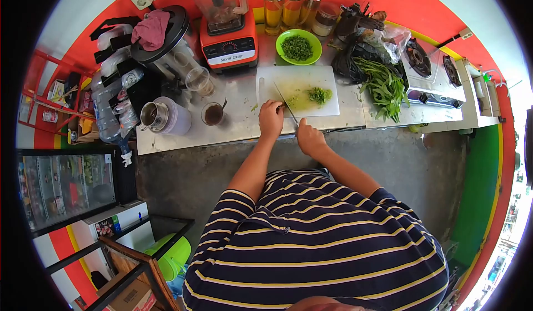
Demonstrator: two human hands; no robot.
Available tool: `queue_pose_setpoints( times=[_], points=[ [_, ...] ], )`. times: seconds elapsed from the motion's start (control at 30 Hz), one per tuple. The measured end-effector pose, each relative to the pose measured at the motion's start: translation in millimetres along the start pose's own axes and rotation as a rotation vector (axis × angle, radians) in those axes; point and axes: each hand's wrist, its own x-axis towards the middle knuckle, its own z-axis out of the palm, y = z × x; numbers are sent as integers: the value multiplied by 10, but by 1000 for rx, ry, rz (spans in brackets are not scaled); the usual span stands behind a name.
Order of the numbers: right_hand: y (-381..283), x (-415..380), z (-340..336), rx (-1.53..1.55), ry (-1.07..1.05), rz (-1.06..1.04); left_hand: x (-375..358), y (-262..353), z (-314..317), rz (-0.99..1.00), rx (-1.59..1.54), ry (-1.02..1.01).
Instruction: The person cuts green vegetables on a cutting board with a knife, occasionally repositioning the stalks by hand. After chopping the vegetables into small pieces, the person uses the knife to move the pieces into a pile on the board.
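Observation:
On a white cutting board [327,83], my left hand [271,118] is closed at the front edge, fingertips pressed together on a bit of greens beside the blade; most of what it holds is hidden. My right hand [310,136] grips the handle of a knife [286,100], whose blade slants across the board toward the far left. Pale chopped greens [298,99] lie just right of the blade. Farther right is a darker heap of chopped greens [319,95]. Behind the board stands a lime-green bowl [300,60] filled with finely cut greens.
Left of the board are a glass of dark liquid [212,114], an empty-looking clear cup [199,81], a steel-topped flask [172,116] and a red blender [229,47]. Leafy greens [383,91] and a stove [436,78] are to the right. Oil bottles [292,8] line the wall.

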Motion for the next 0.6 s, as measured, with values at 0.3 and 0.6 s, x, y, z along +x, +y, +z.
queue_pose_setpoints(
  times=[0.3, 0.6],
  points=[
    [-109, 310, -266, -102, 13, -106, -1, 59, 9, -42, -65, 52],
    [15, 202, -98, -28, -16, -83, -159, 137, 57, 55, 54, 181]
  ],
)
